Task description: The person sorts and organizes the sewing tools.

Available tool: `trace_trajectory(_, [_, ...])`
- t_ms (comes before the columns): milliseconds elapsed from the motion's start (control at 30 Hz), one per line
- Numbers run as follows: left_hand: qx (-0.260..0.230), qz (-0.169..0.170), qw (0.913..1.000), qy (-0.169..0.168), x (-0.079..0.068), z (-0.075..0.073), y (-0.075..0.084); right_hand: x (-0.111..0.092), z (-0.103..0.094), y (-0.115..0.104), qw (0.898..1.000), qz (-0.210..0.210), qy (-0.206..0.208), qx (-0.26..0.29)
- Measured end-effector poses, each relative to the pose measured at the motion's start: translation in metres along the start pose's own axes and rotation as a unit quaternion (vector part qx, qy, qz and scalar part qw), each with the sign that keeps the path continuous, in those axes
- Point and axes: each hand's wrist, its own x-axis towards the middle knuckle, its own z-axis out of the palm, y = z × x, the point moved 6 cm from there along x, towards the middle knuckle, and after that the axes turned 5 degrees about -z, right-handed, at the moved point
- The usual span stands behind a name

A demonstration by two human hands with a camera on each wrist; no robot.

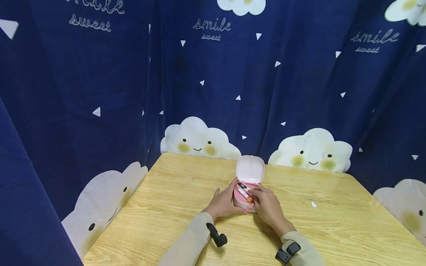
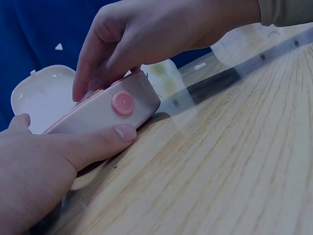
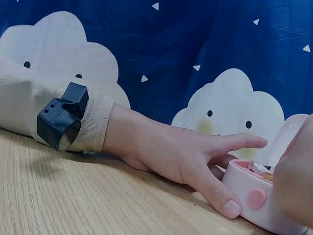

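Note:
A white and pink case (image 1: 237,201) with a round pink button (image 2: 122,103) on its front stands on the table, its white lid (image 1: 250,168) raised. My left hand (image 1: 223,204) grips the case from the left, with the thumb along the front wall. The right hand (image 1: 267,205) reaches over the right rim, its fingers bent down into the case. Near those fingertips, in the head view, lie a slim white piece with a dark section (image 1: 242,185), a white and red piece (image 1: 242,193) and an orange piece (image 1: 249,200). What the right fingertips pinch or touch is hidden.
The wooden table (image 1: 186,177) extends around the case. A small white scrap (image 1: 313,204) lies to the right of the right hand. Behind the table hangs a dark blue curtain (image 1: 213,92) with clouds and triangles. Each sleeve carries a black wrist camera (image 1: 216,235).

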Motion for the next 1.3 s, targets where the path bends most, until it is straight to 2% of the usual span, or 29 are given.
trace_trajectory(667, [-0.001,0.004,1.0000,-0.001,0.0001,0.0011,-0.0002,0.0011,-0.0002,-0.0018,1.000,-0.011,-0.018,0.007])
trace_trajectory(933, [-0.003,0.004,1.0000,0.009,-0.0003,0.0021,-0.0022,0.0005,0.0002,0.0012,1.000,-0.005,-0.011,0.017])
trace_trajectory(1300, [0.002,0.011,0.9999,0.012,0.0006,0.0016,-0.0018,0.0007,-0.0010,0.0005,0.999,-0.023,0.007,0.024])
